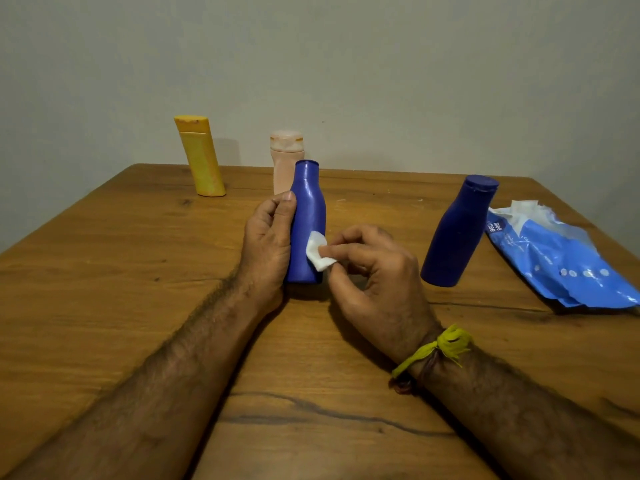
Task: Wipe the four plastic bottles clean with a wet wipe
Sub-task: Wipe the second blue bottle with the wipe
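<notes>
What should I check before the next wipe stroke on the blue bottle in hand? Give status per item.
1. Left hand grips the near blue bottle around its side: ok.
2. Bottle upright, base on the table: ok.
3. Right hand pinches the wet wipe at its fingertips: ok.
4. Wipe touching the bottle's lower body: ok.
5. Bottle's upper body and neck already wiped: cannot tell.
6. Other three within view for later: second blue bottle, yellow bottle, pink bottle standing, the pink partly hidden behind the held one: ok.
7. Wipe pack open, a fresh wipe showing: ok.
</notes>
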